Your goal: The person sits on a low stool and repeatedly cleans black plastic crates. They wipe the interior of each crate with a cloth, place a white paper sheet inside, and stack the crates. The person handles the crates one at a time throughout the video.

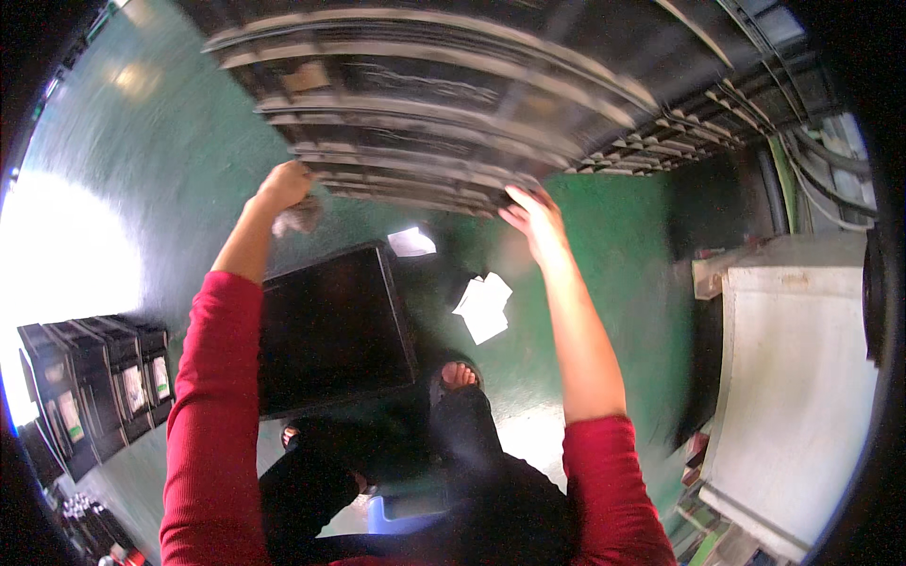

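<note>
A stack of black ribbed plastic crates (415,104) fills the top of the head view, smeared by motion. My left hand (285,187) is closed at the lower left corner of the stack, fingers curled on the crate edge. Just below this hand is a crumpled greyish-brown thing (298,217), too blurred to name; whether the hand also holds it is unclear. My right hand (534,219) grips the same crate edge farther right, with its fingertips partly hidden. Between my arms, an open black crate (330,325) rests on the green floor by my feet.
White papers (484,307) and another white sheet (411,241) lie on the floor ahead of my feet. More black crates (99,387) are stacked at left. On the right stands a white cabinet-like box (788,387), with dark cables (830,174) behind it. Something blue (404,517) shows beneath me.
</note>
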Motion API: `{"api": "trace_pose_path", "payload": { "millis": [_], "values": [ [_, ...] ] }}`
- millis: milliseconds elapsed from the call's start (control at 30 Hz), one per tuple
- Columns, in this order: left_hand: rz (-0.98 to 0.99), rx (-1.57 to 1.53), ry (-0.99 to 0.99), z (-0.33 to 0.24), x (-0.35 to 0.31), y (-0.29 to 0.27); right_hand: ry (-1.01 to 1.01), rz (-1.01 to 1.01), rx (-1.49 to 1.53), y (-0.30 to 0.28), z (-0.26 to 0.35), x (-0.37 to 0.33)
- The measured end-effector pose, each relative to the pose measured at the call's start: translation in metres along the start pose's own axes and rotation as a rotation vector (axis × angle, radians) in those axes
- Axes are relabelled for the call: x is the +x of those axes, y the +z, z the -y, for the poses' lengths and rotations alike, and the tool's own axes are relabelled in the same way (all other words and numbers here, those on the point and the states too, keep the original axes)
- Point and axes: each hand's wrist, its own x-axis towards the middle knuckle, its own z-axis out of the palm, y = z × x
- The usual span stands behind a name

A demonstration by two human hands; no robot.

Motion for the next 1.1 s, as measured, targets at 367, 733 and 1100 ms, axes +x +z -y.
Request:
{"api": "trace_pose_path", "payload": {
  "millis": [367,733,1100],
  "values": [
    [-0.038,-0.254,-0.149,0.039,-0.09,-0.014,-0.08,-0.074,-0.282,0.09,0.005,0.088],
    [-0.042,-0.26,-0.25,-0.018,-0.366,-0.16,-0.57,1.129,-1.673,0.114,-0.148,-0.227],
    [-0.247,-0.613,-0.508,-0.064,-0.534,-0.185,-0.171,0.374,-0.943,0.148,-0.048,-0.207]
  ]
}}
